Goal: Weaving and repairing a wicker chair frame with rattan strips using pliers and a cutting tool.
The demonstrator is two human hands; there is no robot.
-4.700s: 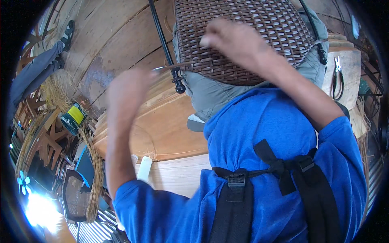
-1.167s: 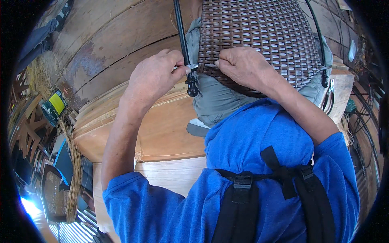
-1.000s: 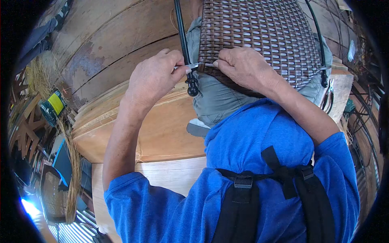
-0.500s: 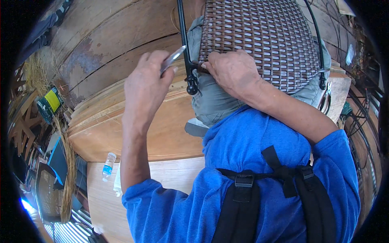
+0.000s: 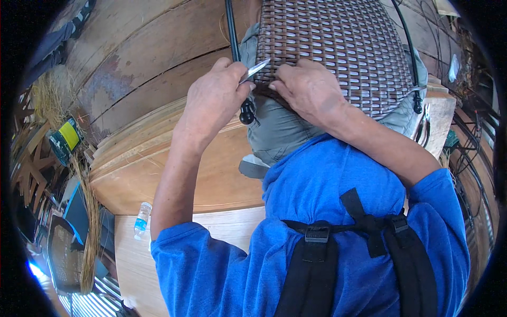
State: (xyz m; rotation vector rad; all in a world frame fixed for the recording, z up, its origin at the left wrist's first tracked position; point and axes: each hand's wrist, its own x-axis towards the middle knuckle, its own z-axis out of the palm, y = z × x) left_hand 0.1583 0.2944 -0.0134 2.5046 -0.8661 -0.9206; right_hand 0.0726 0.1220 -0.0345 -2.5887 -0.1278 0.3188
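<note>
A brown woven wicker panel (image 5: pixel 338 47) on a black metal frame (image 5: pixel 235 47) rests on my lap, over grey trousers. My left hand (image 5: pixel 214 100) grips a slim metal tool (image 5: pixel 256 68) whose tip points at the panel's near edge by the frame. My right hand (image 5: pixel 309 92) presses flat on that same edge, fingers curled onto the weave just right of the tool tip. The two hands are almost touching.
Wooden planks (image 5: pixel 158 42) run behind the panel, and a curved stack of plywood (image 5: pixel 174 164) lies under my left forearm. A small plastic bottle (image 5: pixel 141 217) lies on a pale board. A green and yellow roll (image 5: pixel 66 138) and dry straw (image 5: pixel 90 211) sit at left. Pliers (image 5: pixel 425 124) lie at right.
My left hand lowered the metal tool from above the frame down to the panel's edge. My right hand stayed on the weave. The view shifted slightly.
</note>
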